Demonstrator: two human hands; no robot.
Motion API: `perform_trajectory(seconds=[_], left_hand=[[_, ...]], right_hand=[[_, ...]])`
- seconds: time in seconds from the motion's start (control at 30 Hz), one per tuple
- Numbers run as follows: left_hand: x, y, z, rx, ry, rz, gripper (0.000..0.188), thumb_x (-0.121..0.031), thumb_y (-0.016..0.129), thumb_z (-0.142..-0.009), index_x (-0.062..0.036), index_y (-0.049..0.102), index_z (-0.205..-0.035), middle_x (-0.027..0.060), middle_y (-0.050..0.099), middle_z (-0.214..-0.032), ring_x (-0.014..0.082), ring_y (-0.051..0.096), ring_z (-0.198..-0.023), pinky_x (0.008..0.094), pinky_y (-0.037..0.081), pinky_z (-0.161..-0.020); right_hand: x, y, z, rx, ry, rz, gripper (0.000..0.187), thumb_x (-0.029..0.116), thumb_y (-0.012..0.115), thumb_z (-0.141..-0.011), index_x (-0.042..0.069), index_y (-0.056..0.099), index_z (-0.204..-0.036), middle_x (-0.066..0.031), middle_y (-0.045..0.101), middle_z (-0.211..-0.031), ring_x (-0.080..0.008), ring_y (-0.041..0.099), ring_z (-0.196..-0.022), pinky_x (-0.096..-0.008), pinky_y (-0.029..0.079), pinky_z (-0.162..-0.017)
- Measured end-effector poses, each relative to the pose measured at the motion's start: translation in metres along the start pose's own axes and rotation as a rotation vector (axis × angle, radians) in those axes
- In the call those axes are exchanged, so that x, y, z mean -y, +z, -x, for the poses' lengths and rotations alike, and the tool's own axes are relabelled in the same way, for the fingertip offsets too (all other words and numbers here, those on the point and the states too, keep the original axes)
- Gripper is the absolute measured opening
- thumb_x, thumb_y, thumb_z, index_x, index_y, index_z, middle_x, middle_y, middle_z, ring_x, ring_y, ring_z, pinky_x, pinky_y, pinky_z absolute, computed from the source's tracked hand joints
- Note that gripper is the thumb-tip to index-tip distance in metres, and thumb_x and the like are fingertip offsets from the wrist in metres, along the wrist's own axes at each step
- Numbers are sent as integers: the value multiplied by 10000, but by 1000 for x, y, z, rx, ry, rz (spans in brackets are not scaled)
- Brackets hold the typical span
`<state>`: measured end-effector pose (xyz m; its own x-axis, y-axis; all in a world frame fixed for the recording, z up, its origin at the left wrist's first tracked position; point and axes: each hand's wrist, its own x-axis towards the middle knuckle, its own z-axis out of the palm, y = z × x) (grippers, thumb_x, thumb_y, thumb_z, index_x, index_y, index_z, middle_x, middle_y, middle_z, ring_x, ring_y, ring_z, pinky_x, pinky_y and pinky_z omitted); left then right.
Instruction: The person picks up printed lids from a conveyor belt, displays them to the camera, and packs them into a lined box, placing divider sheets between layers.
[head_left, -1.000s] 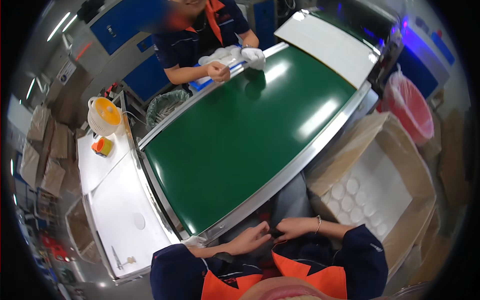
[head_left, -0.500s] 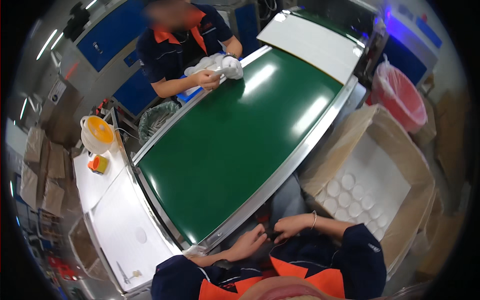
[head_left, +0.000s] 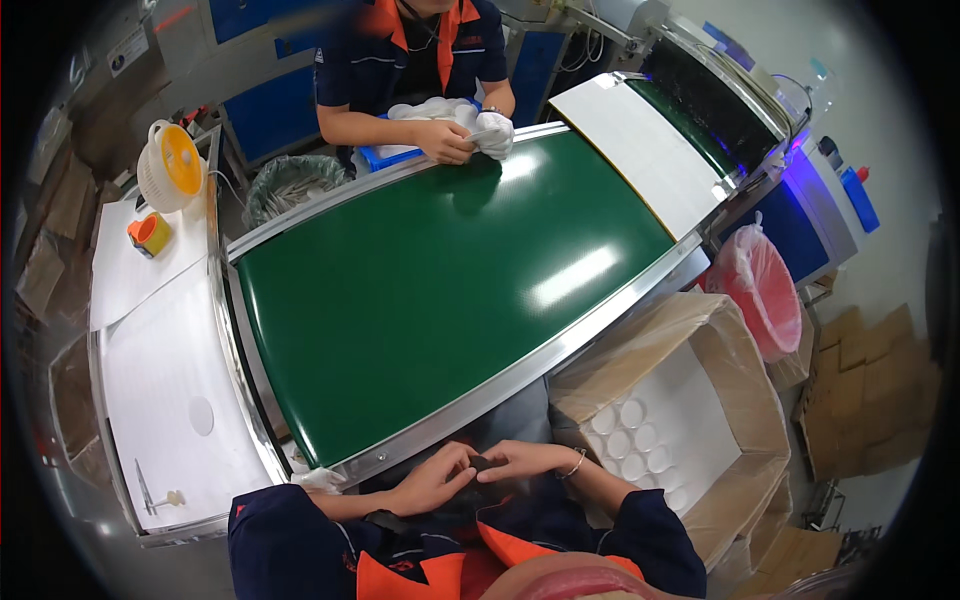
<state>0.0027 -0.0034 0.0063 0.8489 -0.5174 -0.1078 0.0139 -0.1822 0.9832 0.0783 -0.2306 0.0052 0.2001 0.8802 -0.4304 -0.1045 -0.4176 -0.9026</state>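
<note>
My left hand [head_left: 435,480] and my right hand [head_left: 522,459] meet low in front of my body, beside the near metal rail of the green conveyor belt [head_left: 400,300]. Their fingers are bent and closed around a small dark thing [head_left: 482,463], too hidden to name. A bracelet circles my right wrist. Across the belt, a co-worker's bare hand [head_left: 445,141] and white-gloved hand [head_left: 492,135] hold a thin pale piece. Behind those hands, a blue tray [head_left: 385,160] carries a heap of white round pieces [head_left: 430,109].
At right stands a lined carton [head_left: 735,375] with rows of white discs, beside a pink lined bin [head_left: 765,290]. The white table [head_left: 155,365] at left holds a pale disc [head_left: 201,416], scissors [head_left: 146,488], a tape roll [head_left: 150,234] and a yellow-white fan [head_left: 172,165].
My view has swung, so the belt and carton sit differently in the picture. My hands have come together at the dark thing. The co-worker's hands stay over the belt's far edge.
</note>
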Motion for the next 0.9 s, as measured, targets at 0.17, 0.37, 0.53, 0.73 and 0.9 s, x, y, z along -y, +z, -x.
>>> perform_trajectory(seconds=[0.17, 0.37, 0.53, 0.73, 0.9], left_hand=[[-4, -6, -2, 6, 11, 12, 170, -185, 619, -950, -54, 511, -952, 125, 555, -1233, 165, 546, -952, 267, 465, -689], [-6, -1, 0, -26, -156, 53, 288, -208, 660, -929, -48, 450, -1044, 80, 553, -1021, 132, 543, -856, 273, 473, -673], [-2, 5, 1, -14, -147, 190, 319, -166, 657, -925, -73, 406, -1099, 40, 501, -979, 102, 509, -783, 251, 435, -625], [-2, 4, 4, 53, -192, 152, 334, -104, 646, -932, -93, 394, -1150, 23, 470, -1055, 81, 523, -867, 218, 423, -690], [-5, 5, 1, 27, -170, 371, 305, -52, 611, -940, -63, 402, -1162, 54, 474, -1121, 117, 582, -933, 255, 476, -784]], right_hand=[[-1, 3, -3, 21, -8, -254, 424, 373, 584, -992, -50, 597, -1011, 62, 501, -850, -45, 415, -803, -252, 390, -693], [-13, 3, -3, -12, -25, -193, 413, 309, 510, -1020, -57, 570, -1200, 13, 573, -972, -72, 470, -871, -241, 426, -781], [-18, -5, 0, 20, -29, -152, 314, 246, 491, -975, -31, 561, -1105, -21, 561, -945, -105, 493, -888, -286, 445, -797], [-21, -5, -3, -77, 25, 226, 300, 169, 537, -872, -12, 553, -1111, -107, 612, -964, -198, 574, -892, -352, 473, -804], [-16, -4, 1, -67, -37, 240, 289, 121, 602, -840, -8, 582, -1098, -152, 662, -965, -244, 625, -876, -373, 494, -799]])
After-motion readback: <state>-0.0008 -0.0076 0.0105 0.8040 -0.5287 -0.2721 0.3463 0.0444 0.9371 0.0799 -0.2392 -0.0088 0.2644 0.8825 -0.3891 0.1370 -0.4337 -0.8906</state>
